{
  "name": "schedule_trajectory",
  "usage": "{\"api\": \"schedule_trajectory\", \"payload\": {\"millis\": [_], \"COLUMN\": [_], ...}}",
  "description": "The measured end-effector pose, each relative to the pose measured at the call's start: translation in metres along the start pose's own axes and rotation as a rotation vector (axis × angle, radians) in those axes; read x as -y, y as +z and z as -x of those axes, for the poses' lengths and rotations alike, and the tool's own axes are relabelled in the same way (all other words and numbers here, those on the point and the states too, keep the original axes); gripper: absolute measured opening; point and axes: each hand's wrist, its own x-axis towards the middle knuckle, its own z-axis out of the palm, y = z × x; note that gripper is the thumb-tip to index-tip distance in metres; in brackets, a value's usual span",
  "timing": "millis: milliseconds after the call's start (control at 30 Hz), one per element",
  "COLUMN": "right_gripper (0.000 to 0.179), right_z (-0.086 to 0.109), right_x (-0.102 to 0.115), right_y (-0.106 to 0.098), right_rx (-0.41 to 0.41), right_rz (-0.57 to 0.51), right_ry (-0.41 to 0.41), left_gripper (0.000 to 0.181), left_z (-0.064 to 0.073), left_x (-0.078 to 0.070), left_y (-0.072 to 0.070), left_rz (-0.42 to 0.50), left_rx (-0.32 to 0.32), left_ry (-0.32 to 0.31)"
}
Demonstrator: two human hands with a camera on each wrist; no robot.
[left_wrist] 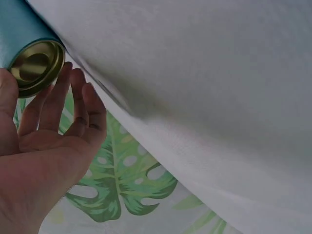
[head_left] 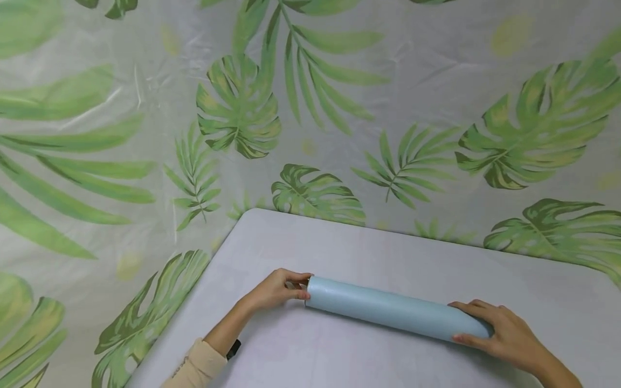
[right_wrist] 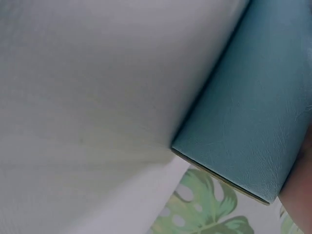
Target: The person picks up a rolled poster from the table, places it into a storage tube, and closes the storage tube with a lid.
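Observation:
A long light-blue tube (head_left: 383,308) lies slanted across the white table, its left end slightly farther back. My left hand (head_left: 276,291) is at that end, thumb and index finger on either side of the rim. A gold metal cap (left_wrist: 38,67) closes this end, and the other fingers of the hand curve loosely beside it in the left wrist view. Spanning the right end, my right hand (head_left: 509,331) grips the tube with its thumb on the near side and fingers over the far side. The palm hides part of that end.
The white table (head_left: 301,242) has rounded corners, with its back edge beyond the tube and its left edge beside the left forearm. A leaf-patterned sheet (head_left: 427,108) hangs behind and to the left. A dark band (head_left: 234,349) sits at the left wrist by a beige sleeve (head_left: 199,364).

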Motion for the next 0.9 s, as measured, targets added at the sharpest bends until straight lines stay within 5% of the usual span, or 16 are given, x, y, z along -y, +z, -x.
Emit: {"api": "schedule_trajectory", "payload": {"millis": [300,900], "right_gripper": [0.069,0.078], "right_z": [-0.0008,0.0028], "right_x": [-0.0024,-0.0033], "right_y": [0.0014,0.0030], "right_rx": [-0.019,-0.097], "right_rz": [0.080,0.074], "right_ry": [-0.010,-0.035], "left_gripper": [0.076,0.076], "left_z": [0.0044,0.0058], "left_x": [-0.0001,-0.0070], "left_y": [0.0083,0.0102], "left_rz": [-0.052,-0.060], "left_rx": [0.053,0.028], "left_ry": [-0.002,0.012]}}
